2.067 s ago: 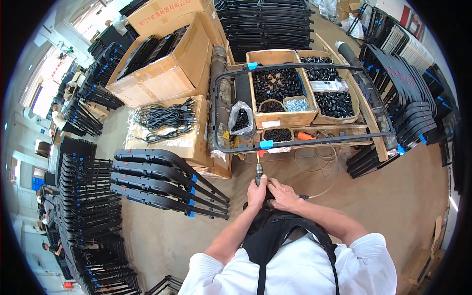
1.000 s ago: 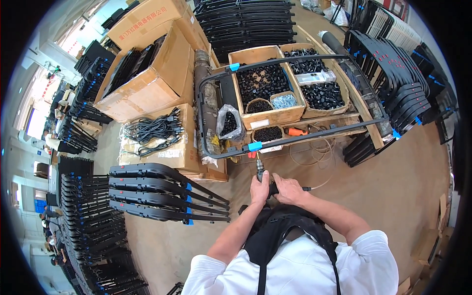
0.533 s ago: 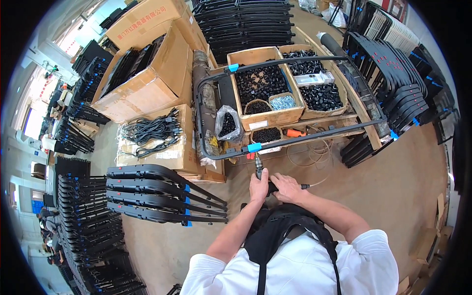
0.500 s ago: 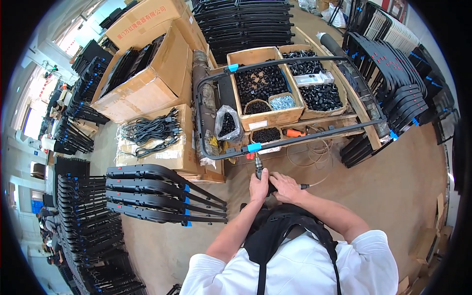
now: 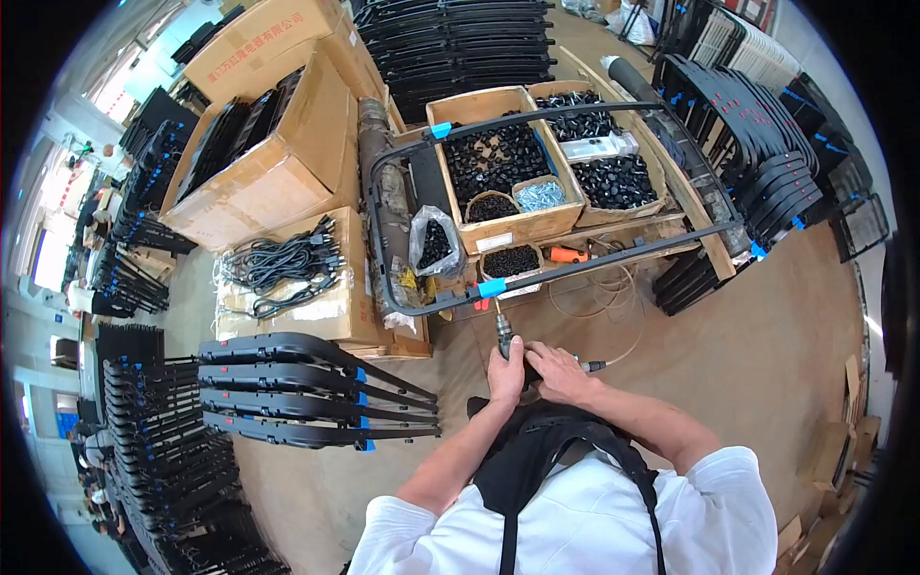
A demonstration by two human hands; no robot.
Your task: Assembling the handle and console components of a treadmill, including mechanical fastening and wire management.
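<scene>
Power drill [image 5: 504, 337] being held just before near rail of black frame [image 5: 613, 258], gripped by closed fingers of left hand [image 5: 506, 372] and right hand [image 5: 559, 372]. Drill being judged heavyish, rigid; best being grasped behind chuck [image 5: 503, 324].

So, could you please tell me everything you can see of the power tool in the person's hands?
The power tool is drill-like, with a grey, metal-looking chuck, a thin bit and a dark body mostly hidden by the hands. The left hand grips it behind the chuck; the right hand covers its rear. It points away from the person, toward the near rail of the black frame, by a blue clip; contact there is unclear. A pale hose apparently joins it beside the right hand.
</scene>
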